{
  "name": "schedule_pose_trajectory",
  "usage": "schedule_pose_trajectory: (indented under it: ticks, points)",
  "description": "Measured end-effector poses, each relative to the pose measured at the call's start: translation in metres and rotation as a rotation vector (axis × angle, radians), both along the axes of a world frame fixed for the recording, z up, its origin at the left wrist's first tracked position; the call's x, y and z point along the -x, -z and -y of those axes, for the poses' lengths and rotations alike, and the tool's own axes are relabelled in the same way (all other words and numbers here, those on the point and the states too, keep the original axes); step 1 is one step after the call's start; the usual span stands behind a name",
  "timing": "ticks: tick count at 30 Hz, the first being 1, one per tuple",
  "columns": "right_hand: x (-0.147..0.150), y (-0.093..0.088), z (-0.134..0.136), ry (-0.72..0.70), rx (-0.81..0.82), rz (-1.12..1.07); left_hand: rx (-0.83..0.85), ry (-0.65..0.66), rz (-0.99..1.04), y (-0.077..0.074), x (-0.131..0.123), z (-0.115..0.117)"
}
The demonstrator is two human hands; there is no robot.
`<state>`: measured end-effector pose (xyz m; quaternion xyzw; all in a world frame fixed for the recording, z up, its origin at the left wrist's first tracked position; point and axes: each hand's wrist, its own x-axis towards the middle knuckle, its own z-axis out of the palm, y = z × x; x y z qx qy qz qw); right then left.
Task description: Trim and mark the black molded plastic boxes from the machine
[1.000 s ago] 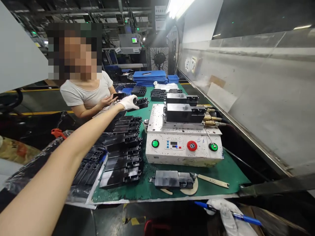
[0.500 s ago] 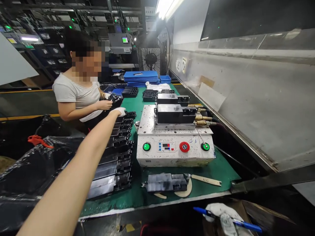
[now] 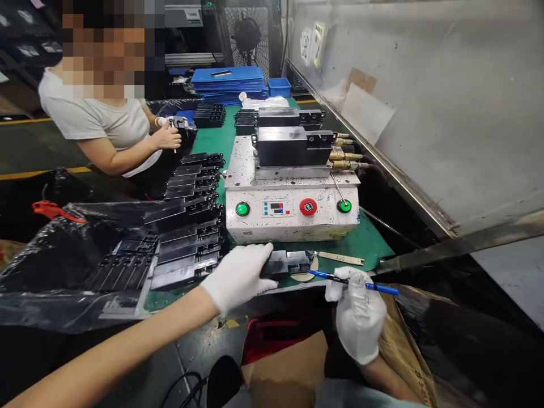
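Note:
My left hand (image 3: pixel 238 277) in a white glove lies over the end of a black rectangular part (image 3: pixel 284 264) at the front of the green mat (image 3: pixel 204 139), gripping it. My right hand (image 3: pixel 357 314), also gloved, is shut on a blue pen (image 3: pixel 357 281), whose tip points left toward the black part. The pen's tip stays just clear of the part. A cream disc (image 3: pixel 306 273) shows partly beside the part. Several rows of black parts (image 3: pixel 187 224) stand left of my left hand.
A white press machine (image 3: pixel 291 209) with green and red buttons stands behind my hands, holding black blocks. A wooden strip marked A30 (image 3: pixel 340 258) lies before it. A co-worker (image 3: pixel 102 122) handles a black part at the far left. Black plastic sheeting (image 3: pixel 55 266) covers the left side.
My left hand has moved from the stacks to the black part at the front of the mat. My right hand has entered view holding the blue pen, which earlier lay on a white cloth.

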<state>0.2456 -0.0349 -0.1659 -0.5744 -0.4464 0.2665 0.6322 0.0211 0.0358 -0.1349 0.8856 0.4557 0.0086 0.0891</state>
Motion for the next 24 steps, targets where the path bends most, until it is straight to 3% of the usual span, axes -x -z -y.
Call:
schedule_pose_trajectory:
  ticks: [3,5,7,9,11,14,16,19,24]
  points:
    - [-0.003,-0.001,0.006,-0.012,-0.003,-0.106,0.132,-0.066,-0.012,0.021,-0.031,-0.013]
    - [-0.008,-0.006,0.010,-0.017,-0.032,-0.155,0.148,-0.109,-0.001,0.016,-0.036,-0.013]
    - [-0.015,-0.014,0.013,-0.048,-0.102,-0.206,0.226,-0.203,0.106,-0.002,-0.027,0.001]
    - [-0.022,-0.026,0.010,-0.108,-0.216,-0.227,0.359,-0.384,0.361,-0.026,-0.009,0.023]
    - [-0.024,-0.041,0.004,-0.208,-0.316,-0.177,0.460,-0.586,0.761,-0.048,0.011,0.047]
    - [-0.011,-0.063,-0.009,-0.447,-0.324,0.026,0.529,-0.816,1.395,-0.066,0.031,0.070]
    - [0.009,-0.073,-0.013,-0.623,-0.364,0.180,0.470,-0.929,1.672,-0.067,0.037,0.074]
    - [0.043,-0.076,-0.008,-0.793,-0.541,0.312,0.269,-1.039,1.835,-0.059,0.042,0.067]
    - [0.073,-0.059,0.009,-0.782,-0.571,0.515,0.076,-1.045,1.799,-0.041,0.049,0.059]
